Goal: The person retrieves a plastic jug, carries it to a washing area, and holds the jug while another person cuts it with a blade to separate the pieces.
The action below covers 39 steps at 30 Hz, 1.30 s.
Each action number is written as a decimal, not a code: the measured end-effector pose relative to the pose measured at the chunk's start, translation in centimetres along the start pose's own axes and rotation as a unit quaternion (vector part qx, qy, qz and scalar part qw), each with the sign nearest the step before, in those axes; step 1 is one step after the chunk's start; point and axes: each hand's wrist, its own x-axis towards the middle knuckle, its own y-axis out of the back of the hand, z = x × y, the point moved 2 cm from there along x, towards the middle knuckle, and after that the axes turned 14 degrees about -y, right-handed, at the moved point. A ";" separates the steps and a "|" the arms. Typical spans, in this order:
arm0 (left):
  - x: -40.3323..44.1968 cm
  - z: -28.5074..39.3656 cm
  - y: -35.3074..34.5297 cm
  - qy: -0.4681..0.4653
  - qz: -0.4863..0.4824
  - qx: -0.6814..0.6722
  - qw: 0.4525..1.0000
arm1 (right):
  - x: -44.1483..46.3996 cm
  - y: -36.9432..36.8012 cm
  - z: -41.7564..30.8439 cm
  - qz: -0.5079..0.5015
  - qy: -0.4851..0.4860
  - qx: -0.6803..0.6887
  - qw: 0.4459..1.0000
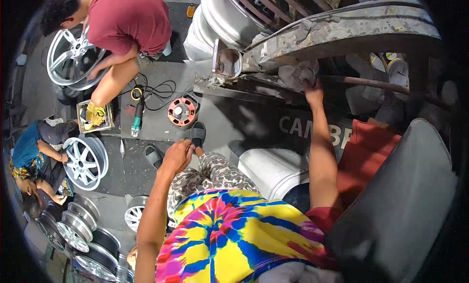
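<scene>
My right hand [313,87] reaches forward under the curved, worn machine arm [342,34]. Its fingers, partly in shadow, close on a crumpled grey cloth [297,76] beside a long metal bar [364,82]. My left hand [178,156] is closed above my knee in camouflage trousers [222,170]; whatever may lie inside its curled fingers is hidden. Below the right forearm is a white bucket [273,170] lying on its side.
A corded grinder [138,114] and an orange cable reel [182,111] lie on the floor. Two people at left handle wheel rims, one silver [57,53], one white [88,163]. More rims [75,224] are stacked below. Red cloth [366,156] hangs at right.
</scene>
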 end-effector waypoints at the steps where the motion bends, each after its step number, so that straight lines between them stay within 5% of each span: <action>1: 0.1 -0.2 -0.4 -0.008 0.008 0.004 1.000 | 0.1 -0.1 0.0 0.014 0.008 0.009 1.000; 6: 1.0 2.2 -0.2 -0.028 0.005 -0.040 0.999 | 1.3 -0.7 -0.8 0.018 0.050 0.147 0.988; 14: 7.5 8.0 -1.1 -0.170 -0.008 -0.019 0.985 | -0.1 5.1 -4.1 0.113 0.199 0.018 0.973; 20: 12.2 11.9 -2.3 -0.240 -0.028 0.023 0.970 | -3.3 4.9 -3.6 0.176 0.097 -0.025 0.979; 22: 13.8 15.0 -1.7 -0.294 0.074 -0.017 0.953 | -4.6 4.3 -3.8 0.129 0.128 -0.042 0.982; 29: 22.3 16.9 -6.8 -0.289 0.110 0.106 0.945 | -10.2 4.5 -8.1 -0.225 0.208 0.047 0.951; 32: 22.1 14.5 -8.2 -0.289 0.084 0.159 0.940 | -8.2 4.7 -9.1 -0.239 0.073 0.049 0.967; 33: 21.7 13.3 -8.8 -0.283 0.049 0.149 0.946 | -6.7 3.5 -9.2 -0.168 0.158 0.082 0.970; 36: 18.1 13.0 -8.7 -0.262 0.024 0.095 0.960 | -3.0 -0.9 -10.1 -0.295 0.112 -0.063 0.947; 39: 15.6 13.4 -8.6 -0.239 0.036 0.059 0.969 | -0.2 -5.8 -9.5 -0.234 0.132 -0.184 0.946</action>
